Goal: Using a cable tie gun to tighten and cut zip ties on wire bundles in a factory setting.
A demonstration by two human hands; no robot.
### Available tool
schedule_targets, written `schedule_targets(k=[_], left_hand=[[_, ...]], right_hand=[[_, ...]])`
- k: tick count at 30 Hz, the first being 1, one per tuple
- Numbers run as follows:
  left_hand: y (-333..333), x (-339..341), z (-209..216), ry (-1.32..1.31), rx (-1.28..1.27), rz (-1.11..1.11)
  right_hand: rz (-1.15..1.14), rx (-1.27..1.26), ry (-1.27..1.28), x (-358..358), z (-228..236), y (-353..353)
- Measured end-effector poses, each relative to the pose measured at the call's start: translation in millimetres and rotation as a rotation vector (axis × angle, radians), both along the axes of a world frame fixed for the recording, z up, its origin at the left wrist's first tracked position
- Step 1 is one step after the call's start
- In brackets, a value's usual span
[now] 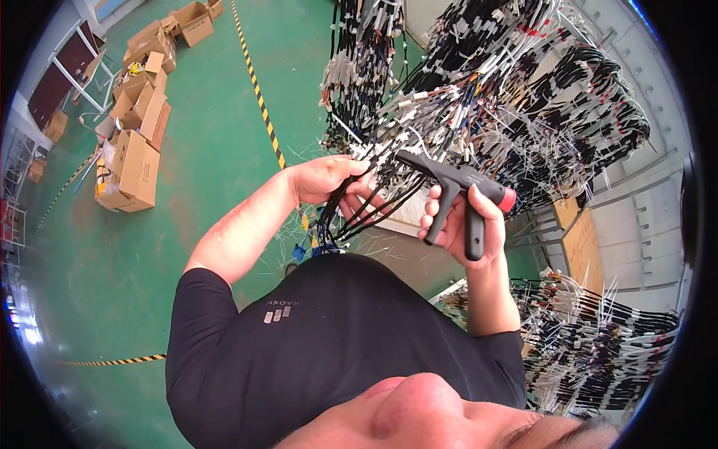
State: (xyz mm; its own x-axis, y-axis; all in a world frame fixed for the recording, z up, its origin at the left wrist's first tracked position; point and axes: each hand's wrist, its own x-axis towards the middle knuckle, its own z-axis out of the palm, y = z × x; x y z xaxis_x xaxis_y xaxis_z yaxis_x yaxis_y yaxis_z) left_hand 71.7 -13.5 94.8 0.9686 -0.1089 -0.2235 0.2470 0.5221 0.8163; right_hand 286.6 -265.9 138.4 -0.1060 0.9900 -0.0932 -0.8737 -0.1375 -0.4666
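My right hand (pixel 493 228) grips a black cable tie gun (pixel 458 178) with a red knob at its rear end. Its fingers wrap round the handle and trigger. The nose points left, toward my left hand (pixel 323 181), close above the cables. That hand is closed on a bundle of thin black cables (pixel 329 217), which hang in front of my belly and fan out to the right. White connectors and ties (pixel 385 153) crowd just beyond my fingers. Whether the gun's nose touches a tie cannot be made out.
Large heaps of black and white wire harnesses (pixel 516 90) hang ahead and to the right, and another stack of harnesses (pixel 598 344) lies at the lower right. Open cardboard boxes (pixel 133 172) line the left. Yellow-black tape (pixel 258 90) marks the green floor (pixel 202 112).
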Motion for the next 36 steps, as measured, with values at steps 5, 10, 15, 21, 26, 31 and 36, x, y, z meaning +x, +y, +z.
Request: schedule_targets(k=[5,10,15,21,26,31,36], left_hand=[[0.8,-1.7,-1.6,-0.023,0.004,0.003],[1.9,-4.0,-3.7,-0.049,0.015,-0.046],[0.4,-1.2,-0.1,-0.055,0.075,-0.058],[-0.5,-2.6,2.5,-0.052,0.07,-0.053],[-1.0,-1.5,3.1,-0.035,0.081,-0.044],[-4.9,-1.7,6.5,-0.035,0.231,-0.031],[-8.3,-1.9,14.0,-0.067,0.257,-0.073]], right_hand=[[-0.035,-0.062,-0.213,-6.4,8.3,1.8],[-0.191,-0.15,-0.737,-19.5,6.7,-12.1],[-0.205,0.01,-0.886,-22.9,-7.4,-9.0],[-0.276,-0.065,-0.751,-24.5,-11.3,-12.8],[-0.25,0.009,-0.89,-24.5,-14.8,-10.0],[-0.175,0.014,-1.291,-18.6,-7.0,-10.9],[-0.17,0.088,-1.448,-19.2,-23.5,-3.9]])
